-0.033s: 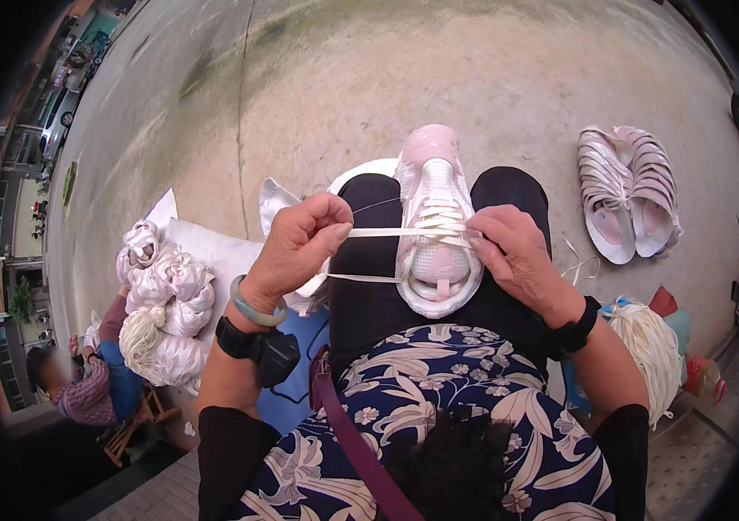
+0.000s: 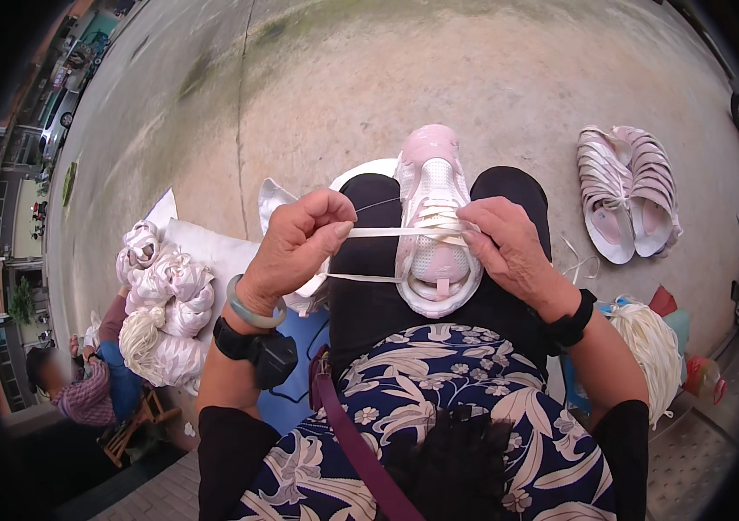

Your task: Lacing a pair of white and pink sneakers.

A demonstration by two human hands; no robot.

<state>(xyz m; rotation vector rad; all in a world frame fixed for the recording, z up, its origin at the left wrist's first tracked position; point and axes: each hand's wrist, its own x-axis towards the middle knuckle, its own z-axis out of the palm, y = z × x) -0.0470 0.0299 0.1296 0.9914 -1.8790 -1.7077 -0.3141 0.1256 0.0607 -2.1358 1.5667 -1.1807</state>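
A pink and white sneaker (image 2: pixel 426 252) rests between my black-trousered thighs, its toe pointing away from me. White lace crosses its upper in several rows. My left hand (image 2: pixel 304 239) is closed in a pinch on a flat white shoelace (image 2: pixel 378 232), drawn taut across the shoe opening. A thin line also runs from near these fingers toward the shoe; I cannot make out what it is. My right hand (image 2: pixel 508 247) is closed with its fingertips on the lace at the sneaker's right edge. Below, a second stretch of lace runs left from the shoe.
Left are bundles of pink and white shoe uppers (image 2: pixel 169 295) on a white sheet. Nested uppers (image 2: pixel 630 191) lie on the concrete floor (image 2: pixel 491 78) at right, above a hank of cream laces (image 2: pixel 647 347). Another person (image 2: pixel 91 382) sits at far left.
My right hand has shifted slightly left, its fingers a little farther over the sneaker's edge. My left hand and the shoe are nearly unmoved.
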